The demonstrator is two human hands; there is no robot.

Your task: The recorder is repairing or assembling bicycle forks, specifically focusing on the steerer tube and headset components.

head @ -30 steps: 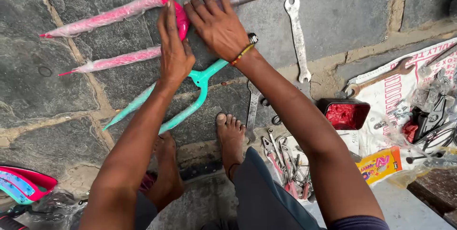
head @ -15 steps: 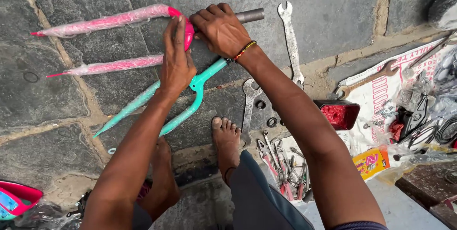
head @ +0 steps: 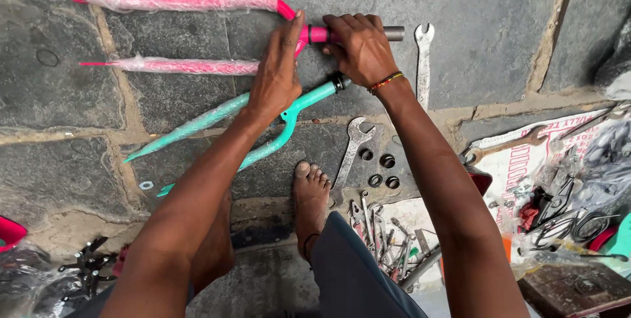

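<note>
His right hand (head: 358,48) is clamped around the steel tube of the pink fork (head: 197,3), up at twelve o'clock on the stone floor (head: 499,15). The left hand (head: 279,71) lies flat against its crown. A teal fork (head: 263,111) lies just below, a spanner (head: 424,61) at two o'clock.

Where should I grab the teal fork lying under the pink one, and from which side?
Probably best at the teal fork crown, where its two wrapped legs join the bare steerer tube. Come from above, on the near side by the foot; it lies flat on the stone floor. The legs look slippery in plastic, and the left hand and right hand on the pink fork crowd the far side.
</note>
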